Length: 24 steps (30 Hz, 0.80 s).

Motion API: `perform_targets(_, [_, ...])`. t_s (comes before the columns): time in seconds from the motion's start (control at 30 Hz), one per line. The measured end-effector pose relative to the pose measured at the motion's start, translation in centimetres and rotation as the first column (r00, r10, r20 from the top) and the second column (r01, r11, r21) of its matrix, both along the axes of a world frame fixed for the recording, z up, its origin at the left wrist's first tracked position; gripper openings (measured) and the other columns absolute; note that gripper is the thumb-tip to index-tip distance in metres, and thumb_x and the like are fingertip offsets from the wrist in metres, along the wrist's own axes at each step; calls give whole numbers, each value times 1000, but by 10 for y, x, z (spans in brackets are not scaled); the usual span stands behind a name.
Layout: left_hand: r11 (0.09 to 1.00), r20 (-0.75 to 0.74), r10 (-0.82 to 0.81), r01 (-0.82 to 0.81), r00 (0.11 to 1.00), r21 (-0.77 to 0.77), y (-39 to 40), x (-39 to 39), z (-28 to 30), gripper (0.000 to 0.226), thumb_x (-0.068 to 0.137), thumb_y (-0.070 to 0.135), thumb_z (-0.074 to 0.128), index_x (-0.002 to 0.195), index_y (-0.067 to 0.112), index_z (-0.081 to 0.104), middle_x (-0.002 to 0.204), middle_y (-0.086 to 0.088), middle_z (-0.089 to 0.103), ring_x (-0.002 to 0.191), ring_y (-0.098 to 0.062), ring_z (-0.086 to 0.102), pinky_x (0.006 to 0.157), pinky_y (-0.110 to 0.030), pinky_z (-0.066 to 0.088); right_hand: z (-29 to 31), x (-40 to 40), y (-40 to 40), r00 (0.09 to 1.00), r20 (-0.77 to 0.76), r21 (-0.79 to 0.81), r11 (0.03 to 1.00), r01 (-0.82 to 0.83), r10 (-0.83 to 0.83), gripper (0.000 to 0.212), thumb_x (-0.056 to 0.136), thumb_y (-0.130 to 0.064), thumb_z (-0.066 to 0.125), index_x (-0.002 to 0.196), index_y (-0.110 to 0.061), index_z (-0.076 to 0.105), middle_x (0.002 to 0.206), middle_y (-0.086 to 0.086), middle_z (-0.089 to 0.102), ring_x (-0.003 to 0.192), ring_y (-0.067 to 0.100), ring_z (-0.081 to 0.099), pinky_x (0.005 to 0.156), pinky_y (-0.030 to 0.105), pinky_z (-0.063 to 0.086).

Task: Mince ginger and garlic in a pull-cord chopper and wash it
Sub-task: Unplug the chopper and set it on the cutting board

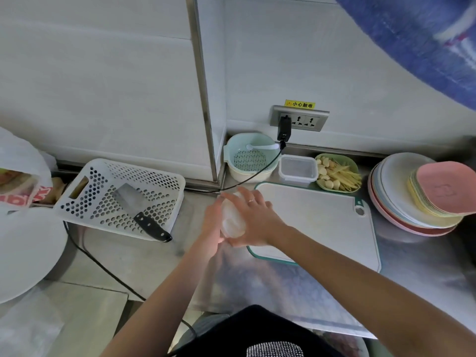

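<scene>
Head view: a small white chopper (pixel 232 217) is held above the steel counter (pixel 159 256), at the left edge of the white cutting board (pixel 316 217). It is clasped between both hands: the left hand (pixel 212 222) is wrapped along its 9 o'clock side, and the right hand (pixel 253 217) is curled over its top and 3 o'clock side, a ring visible on one finger. Whether lid and bowl are being twisted apart cannot be told.

At 1 o'clock from the hands, peeled garlic and ginger strips (pixel 337 175) lie in a green dish, untouched. A cleaver (pixel 140 210) lies in the white perforated basket (pixel 121 194) at 9 o'clock.

The chopper is judged light, rigid plastic, smooth and likely slippery once wet, with sharp blades inside. It is best taken by the bowl wall with one hand and the lid rim with the other, fingers kept off the blade.
</scene>
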<state>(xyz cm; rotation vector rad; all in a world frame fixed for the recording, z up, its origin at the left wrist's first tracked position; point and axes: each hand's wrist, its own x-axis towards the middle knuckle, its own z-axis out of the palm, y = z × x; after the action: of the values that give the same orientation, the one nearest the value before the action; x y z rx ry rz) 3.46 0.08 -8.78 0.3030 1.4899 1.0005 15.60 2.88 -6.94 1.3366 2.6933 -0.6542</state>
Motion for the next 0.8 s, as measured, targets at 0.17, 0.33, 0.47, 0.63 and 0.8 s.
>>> perform_targets(0.17, [995, -553, -98, 100, 827, -26, -7, -23, -21, 37, 91, 41, 54, 125, 25, 49, 103, 7, 61, 74, -2, 53, 59, -17, 39, -27, -42, 0, 998, 17, -97, 993, 65, -64, 119, 55, -64, 75, 145, -37, 3, 158, -1, -3, 144, 27, -2, 109, 57, 26])
perform_targets(0.33, [979, -559, -195, 194, 806, -62, -12, -24, -22, 40, 98, 29, 45, 133, 12, 45, 128, -11, 56, 108, -29, 56, 86, -38, 48, -32, -15, 6, 956, -234, -306, 946, 103, -179, 94, 71, -49, 76, 146, -29, 23, 153, 2, 24, 139, 24, 28, 111, 43, 30])
perform_targets(0.47, [887, -963, -71, 458, 259, 58, -18, -2, -7, 45, 90, -1, 48, 135, 4, 45, 135, -15, 48, 124, -32, 47, 101, -40, 41, -47, 92, 1, 604, -468, -129, 725, 676, -646, 46, 94, -30, 55, 136, -17, 41, 138, 7, 49, 125, 26, 47, 101, 33, 37])
perform_targets(0.63, [220, -905, -290, 899, -310, -379, -20, 67, -23, 60, 93, 4, 41, 149, 6, 20, 156, -16, 19, 144, -31, 18, 117, -39, 20, -89, 204, -46, 646, 256, -88, 648, 757, -719, 65, 99, -40, 35, 152, -27, 1, 161, -1, -4, 147, 23, -2, 117, 49, 11])
perform_targets(0.8, [113, -643, -525, 703, -557, -702, -31, 78, -50, 79, 92, 20, 51, 151, 14, -1, 156, -21, -10, 141, -49, -5, 114, -53, 13, -99, 209, -65, 723, 246, -102, 725, 682, -646, 69, 99, -39, 39, 151, -32, -6, 160, -2, -8, 147, 23, -5, 116, 49, 13])
